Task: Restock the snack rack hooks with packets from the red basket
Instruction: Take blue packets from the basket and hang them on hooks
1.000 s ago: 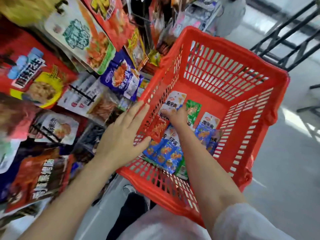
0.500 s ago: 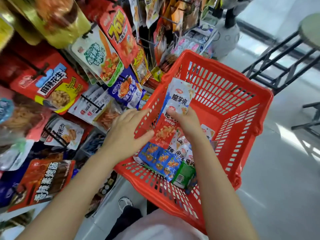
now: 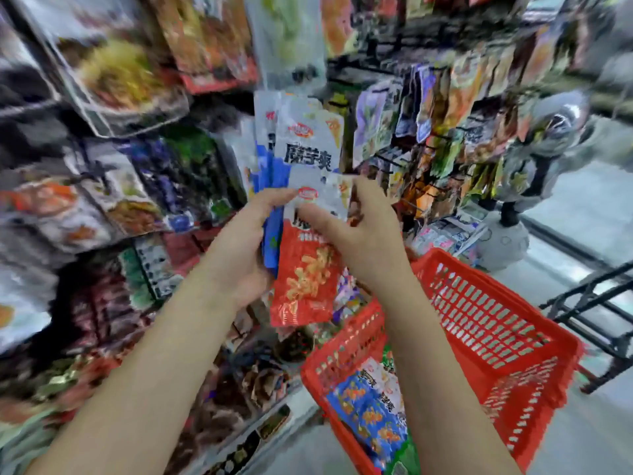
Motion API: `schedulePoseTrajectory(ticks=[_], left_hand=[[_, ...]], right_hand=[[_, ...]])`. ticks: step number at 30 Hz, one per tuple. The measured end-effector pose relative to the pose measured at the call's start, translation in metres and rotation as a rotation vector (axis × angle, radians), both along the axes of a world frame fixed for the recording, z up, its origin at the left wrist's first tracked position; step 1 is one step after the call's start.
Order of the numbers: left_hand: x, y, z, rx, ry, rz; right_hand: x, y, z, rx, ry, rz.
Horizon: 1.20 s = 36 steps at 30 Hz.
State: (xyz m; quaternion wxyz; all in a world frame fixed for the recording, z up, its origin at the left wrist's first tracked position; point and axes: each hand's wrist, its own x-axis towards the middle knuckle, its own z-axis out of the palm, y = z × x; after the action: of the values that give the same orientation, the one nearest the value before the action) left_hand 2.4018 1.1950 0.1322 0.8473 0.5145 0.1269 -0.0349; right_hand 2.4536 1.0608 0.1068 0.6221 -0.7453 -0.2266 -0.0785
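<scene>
Frame center: red-and-white packet (image 3: 303,269) held up in front of the snack rack (image 3: 144,186), white top w/ logo, red lower half hanging free. Left hand (image 3: 239,248) beside it at center-left, fingers (image 3: 274,197) curled round a thin stack of blue-edged packets (image 3: 272,234) and touching the red-and-white one's left edge. Right hand (image 3: 363,234) at center-right, thumb and fingers pinching that packet's white top — narrow pinch, not a full grip. Both forearms running up from the bottom edge of the frame.

Just above the hands, mid-frame: hanging white packet (image 3: 308,138) w/ large dark characters, same brand logo, more white and blue packets stacked behind it. Hook itself too blurred to make out.

Lower right: red basket (image 3: 496,323), slotted walls, sitting beside the rack's lower rows. Inside, near its lower-left corner — blue packets (image 3: 370,409) w/ orange print, some white ones, a bit of green at the bottom edge.

Left half and top of frame: rack crowded w/ hanging snack bags, heavy motion blur, prints unreadable. Upper right: second rack face (image 3: 445,114) w/ smaller packets in rows. Far right: grey rounded object (image 3: 548,132) on a pale base, blurred, can't tell what. Right edge, mid-height: black metal frame (image 3: 596,303) on the pale floor (image 3: 582,214).
</scene>
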Motion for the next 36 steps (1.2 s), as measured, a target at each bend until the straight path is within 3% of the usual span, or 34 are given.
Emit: schedulePoseTrajectory(ticks=[7, 12, 17, 22, 28, 36], left_hand=[[-0.086, 0.111, 0.106, 0.219, -0.371, 0.275], [-0.158, 0.181, 0.164, 0.349, -0.495, 0.633], [-0.23, 0.24, 0.216, 0.4, -0.704, 0.925], [-0.294, 0.299, 0.247, 0.555, -0.76, 1.135], [-0.336, 0.344, 0.266, 0.547, -0.778, 1.161], [-0.361, 0.386, 0.261, 0.359, -0.709, 1.162]], right_hand=[[-0.05, 0.122, 0.11, 0.218, -0.201, 0.133], [-0.1, 0.2, 0.183, 0.219, -0.313, 0.199], [-0.149, 0.269, 0.25, 0.457, -0.488, 0.32], [-0.193, 0.331, 0.303, 0.545, -0.681, 0.408], [-0.224, 0.395, 0.351, 0.474, -0.84, 0.409], [-0.25, 0.447, 0.379, 0.398, -0.807, 0.472]])
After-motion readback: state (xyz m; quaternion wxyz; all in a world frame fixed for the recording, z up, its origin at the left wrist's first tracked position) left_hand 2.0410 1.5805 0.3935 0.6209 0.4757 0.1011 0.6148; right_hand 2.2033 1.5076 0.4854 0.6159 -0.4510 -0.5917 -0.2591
